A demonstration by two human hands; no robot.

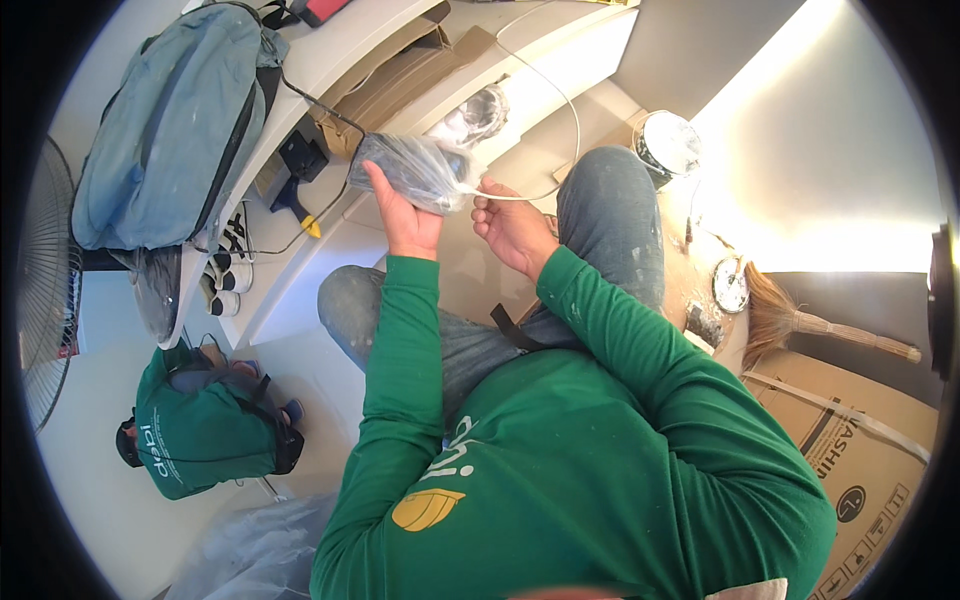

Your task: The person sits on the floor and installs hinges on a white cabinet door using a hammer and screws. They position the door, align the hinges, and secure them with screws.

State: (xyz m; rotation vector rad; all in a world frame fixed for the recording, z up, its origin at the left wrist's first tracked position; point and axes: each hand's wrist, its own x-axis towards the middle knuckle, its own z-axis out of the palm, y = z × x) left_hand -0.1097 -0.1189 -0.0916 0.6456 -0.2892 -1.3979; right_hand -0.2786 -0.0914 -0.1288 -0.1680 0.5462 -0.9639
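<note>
A dark, box-shaped device in a clear plastic bag [405,165] rests in my left hand [408,222], the thumb up along its near side and the other fingers behind it. A black cord runs from its left end toward the shelf. From the gathered right end of the bag comes a thin white cable [572,105], which loops up and away to the right. My right hand [512,230] is closed, thumb and forefinger pinching the white cable beside the bag. What exactly the device is, the plastic hides.
At left, a blue-grey backpack [175,130] lies on the white shelf, with shoes [228,280] and a yellow-tipped tool [295,208] below. A paint-spattered bucket [667,145], a straw broom [800,320] and a cardboard box [850,460] stand at right. Another person [205,430] crouches at lower left near a fan [48,280].
</note>
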